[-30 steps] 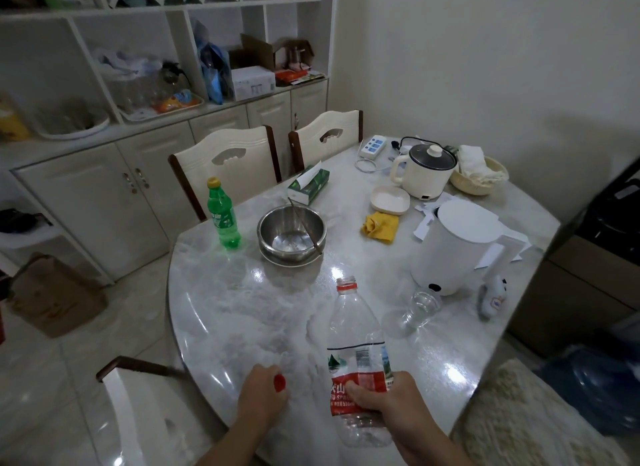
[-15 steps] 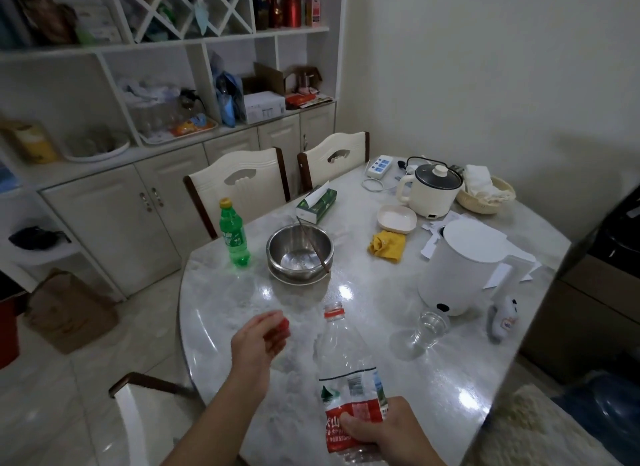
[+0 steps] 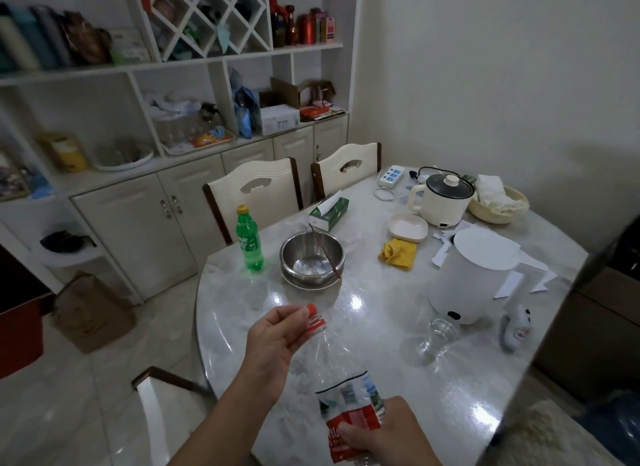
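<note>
While the right hand (image 3: 384,431) wraps its fingers and thumb around the red-and-white label of a clear plastic bottle (image 3: 332,365), the left hand (image 3: 273,347) pinches a small red cap (image 3: 311,308) between thumb and fingertips right at the bottle's mouth; whether the cap is seated on the thread or only touching it cannot be told. That bottle is held at the near edge of the marble table (image 3: 242,292), tilted so its neck leans far and to the left, and its base is hidden behind the right hand at the lower border of the view. Farther across the table stands a steel bowl (image 3: 311,257) with a thin utensil leaning inside it, and a green soda bottle (image 3: 249,238) stands upright just to its left. A white kettle (image 3: 474,275) stands at the right, with a small drinking glass (image 3: 438,335) just near of it. Between bowl and kettle, farther back, lies a crumpled yellow cloth (image 3: 398,254). A green tissue box (image 3: 329,211) lies beyond the bowl, close to two cream chairs.
</note>
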`<control>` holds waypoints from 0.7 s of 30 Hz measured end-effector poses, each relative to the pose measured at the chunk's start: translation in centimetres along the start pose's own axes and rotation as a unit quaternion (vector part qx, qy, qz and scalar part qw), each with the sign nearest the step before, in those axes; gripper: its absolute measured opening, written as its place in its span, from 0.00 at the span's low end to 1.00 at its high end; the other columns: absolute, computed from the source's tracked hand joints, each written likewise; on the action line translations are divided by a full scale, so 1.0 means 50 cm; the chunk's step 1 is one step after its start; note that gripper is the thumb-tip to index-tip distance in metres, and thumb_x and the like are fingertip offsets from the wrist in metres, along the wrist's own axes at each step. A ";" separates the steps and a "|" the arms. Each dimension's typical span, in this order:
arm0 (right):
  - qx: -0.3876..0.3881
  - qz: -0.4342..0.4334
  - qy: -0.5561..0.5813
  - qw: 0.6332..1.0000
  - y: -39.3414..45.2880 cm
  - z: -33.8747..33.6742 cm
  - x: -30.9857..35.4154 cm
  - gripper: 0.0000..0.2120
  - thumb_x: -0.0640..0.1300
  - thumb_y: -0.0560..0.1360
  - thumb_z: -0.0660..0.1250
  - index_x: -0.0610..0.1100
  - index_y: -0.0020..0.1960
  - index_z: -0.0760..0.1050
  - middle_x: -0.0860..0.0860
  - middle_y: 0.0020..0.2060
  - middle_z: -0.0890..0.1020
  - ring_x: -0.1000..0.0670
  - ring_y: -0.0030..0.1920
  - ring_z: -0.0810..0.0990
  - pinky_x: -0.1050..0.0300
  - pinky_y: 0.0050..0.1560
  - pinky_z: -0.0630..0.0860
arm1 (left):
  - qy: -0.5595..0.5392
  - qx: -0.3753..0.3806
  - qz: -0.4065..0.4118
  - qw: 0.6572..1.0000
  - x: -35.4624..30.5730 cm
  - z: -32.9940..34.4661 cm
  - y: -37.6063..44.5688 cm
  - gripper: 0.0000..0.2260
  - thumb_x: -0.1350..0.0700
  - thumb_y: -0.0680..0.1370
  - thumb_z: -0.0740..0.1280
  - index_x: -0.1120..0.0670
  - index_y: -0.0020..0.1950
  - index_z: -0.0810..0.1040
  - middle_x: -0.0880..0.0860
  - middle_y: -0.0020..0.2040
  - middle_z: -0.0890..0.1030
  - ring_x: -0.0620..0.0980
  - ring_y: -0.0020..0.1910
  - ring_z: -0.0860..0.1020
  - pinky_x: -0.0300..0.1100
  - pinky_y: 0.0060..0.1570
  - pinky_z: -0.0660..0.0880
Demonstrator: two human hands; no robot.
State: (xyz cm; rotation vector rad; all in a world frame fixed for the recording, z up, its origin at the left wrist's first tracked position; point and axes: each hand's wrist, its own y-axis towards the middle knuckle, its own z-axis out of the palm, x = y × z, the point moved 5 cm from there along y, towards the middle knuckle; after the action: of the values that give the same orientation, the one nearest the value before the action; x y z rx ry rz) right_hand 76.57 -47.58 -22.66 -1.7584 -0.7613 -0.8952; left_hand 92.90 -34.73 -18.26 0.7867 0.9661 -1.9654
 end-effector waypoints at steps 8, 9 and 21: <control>-0.054 -0.031 -0.094 0.994 -0.006 -0.013 0.018 0.06 0.42 0.66 0.80 0.39 0.40 0.87 0.46 0.37 0.90 0.51 0.38 0.89 0.59 0.45 0.85 | 0.056 0.023 0.007 0.998 -0.001 -0.014 -0.002 0.17 0.60 0.63 0.75 0.59 0.52 0.83 0.61 0.47 0.87 0.56 0.45 0.87 0.41 0.40 0.84; -0.063 -0.034 -0.107 0.992 -0.007 -0.015 0.022 0.07 0.42 0.66 0.80 0.40 0.41 0.87 0.46 0.36 0.90 0.52 0.37 0.88 0.59 0.44 0.85 | 0.067 0.025 0.010 0.997 -0.002 -0.015 -0.002 0.17 0.60 0.64 0.75 0.58 0.52 0.84 0.60 0.48 0.88 0.56 0.46 0.87 0.40 0.40 0.84; 0.033 0.005 -0.048 0.998 -0.013 -0.020 0.031 0.09 0.41 0.65 0.82 0.40 0.43 0.87 0.45 0.41 0.90 0.48 0.42 0.89 0.52 0.53 0.85 | 0.099 0.049 0.020 0.994 -0.014 -0.012 0.004 0.10 0.61 0.66 0.73 0.58 0.46 0.88 0.61 0.46 0.88 0.55 0.45 0.87 0.40 0.41 0.84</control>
State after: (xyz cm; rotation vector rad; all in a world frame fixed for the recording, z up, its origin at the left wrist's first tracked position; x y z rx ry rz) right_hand 76.64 -48.20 -20.82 -1.7551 -0.8350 -0.7749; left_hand 93.54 -34.03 -18.11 1.0645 0.9653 -1.9378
